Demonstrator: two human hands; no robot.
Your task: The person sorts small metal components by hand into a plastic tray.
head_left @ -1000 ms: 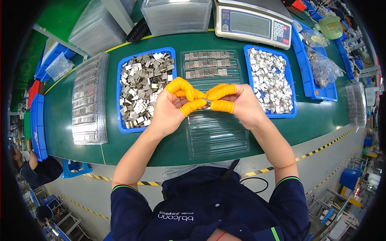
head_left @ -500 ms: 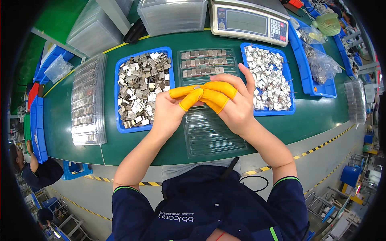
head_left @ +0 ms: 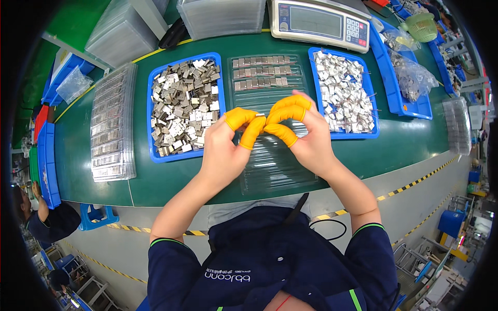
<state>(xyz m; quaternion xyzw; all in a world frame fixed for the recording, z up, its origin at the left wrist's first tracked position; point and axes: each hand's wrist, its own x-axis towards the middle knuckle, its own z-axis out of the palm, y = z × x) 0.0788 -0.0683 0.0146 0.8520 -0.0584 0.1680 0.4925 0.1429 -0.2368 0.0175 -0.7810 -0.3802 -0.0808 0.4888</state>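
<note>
My left hand [head_left: 223, 147] and my right hand [head_left: 314, 136] meet in front of me, yellow finger cots on the thumbs and some fingers. Between the left thumb and fingertip sits a small silvery metal piece [head_left: 260, 115]. The right fingertips are pinched together right beside it; what they grip is hidden. Beneath both hands lies a clear ribbed plastic tray [head_left: 280, 179]. Its far part carries three rows of small metal parts with thin wires [head_left: 262, 71]. Left of it, a blue bin [head_left: 220, 78] holds loose metal shells [head_left: 181, 111]; right of it, another blue bin [head_left: 358, 136] holds white wired pieces [head_left: 345, 93].
Filled clear trays [head_left: 111, 129] are stacked at the left. A digital scale [head_left: 316, 23] and clear plastic boxes [head_left: 220, 18] stand at the back. Farther right is a blue bin [head_left: 417, 111] with plastic bags [head_left: 412, 78]. Another person [head_left: 49, 220] sits at far left.
Both hands are still together, but the right fingers have shifted and curled, and the small metal piece now shows more clearly. The whole view has moved slightly.
</note>
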